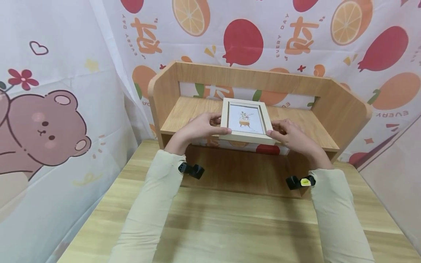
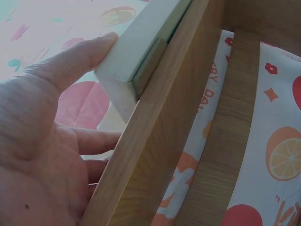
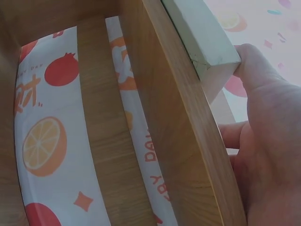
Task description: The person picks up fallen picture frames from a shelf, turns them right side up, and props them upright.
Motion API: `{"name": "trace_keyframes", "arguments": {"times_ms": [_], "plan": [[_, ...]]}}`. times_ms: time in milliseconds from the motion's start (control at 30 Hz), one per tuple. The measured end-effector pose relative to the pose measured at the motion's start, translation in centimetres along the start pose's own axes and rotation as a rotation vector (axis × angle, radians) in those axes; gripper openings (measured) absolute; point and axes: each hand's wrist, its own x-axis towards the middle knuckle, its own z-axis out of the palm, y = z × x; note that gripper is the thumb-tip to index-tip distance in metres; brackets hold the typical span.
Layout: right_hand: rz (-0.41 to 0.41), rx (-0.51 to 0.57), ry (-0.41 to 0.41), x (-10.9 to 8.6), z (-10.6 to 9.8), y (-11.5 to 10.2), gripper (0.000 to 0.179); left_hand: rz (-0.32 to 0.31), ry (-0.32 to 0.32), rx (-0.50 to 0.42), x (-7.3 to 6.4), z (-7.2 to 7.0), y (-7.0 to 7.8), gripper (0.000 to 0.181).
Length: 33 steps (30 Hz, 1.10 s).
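Observation:
A cream picture frame (image 1: 246,137) with a potted-plant print behind its front lies face up over the upper shelf (image 1: 194,109), its near edge at the shelf's front edge. My left hand (image 1: 200,126) grips the frame's left side, thumb on the near left corner. At the right side, my right hand (image 1: 292,136) holds it the same way, thumb on the near right corner. Both wrist views show the frame's corner (image 2: 124,59) above the shelf board (image 3: 178,122), with a thumb against it. The other fingertips are partly hidden behind the board.
The wooden desktop rack (image 1: 348,106) has raised side panels, a back rail and a lower compartment (image 1: 236,168) beneath the shelf. It stands on a wood-grain table (image 1: 230,226). A fruit-print curtain (image 1: 279,33) hangs behind, and a bear-print curtain (image 1: 46,128) hangs at the left.

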Motion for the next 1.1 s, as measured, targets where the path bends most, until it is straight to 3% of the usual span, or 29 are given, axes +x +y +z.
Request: {"name": "trace_keyframes", "arguments": {"times_ms": [100,267,567,1100], "plan": [[-0.002,0.024,0.0,-0.02,0.02,-0.04,0.062,0.002,-0.028,-0.043,0.06,-0.01,-0.19,0.066],[-0.01,0.058,0.005,-0.06,0.06,0.05,0.057,0.004,-0.035,-0.042,0.09,-0.01,-0.19,0.066],[0.006,0.111,0.021,-0.18,0.27,0.44,0.06,-0.015,0.041,0.025,0.08,0.38,-0.23,0.068],[-0.015,0.194,0.04,-0.76,0.41,0.64,0.063,0.011,0.095,0.007,-0.79,0.61,-0.22,0.075]]}}
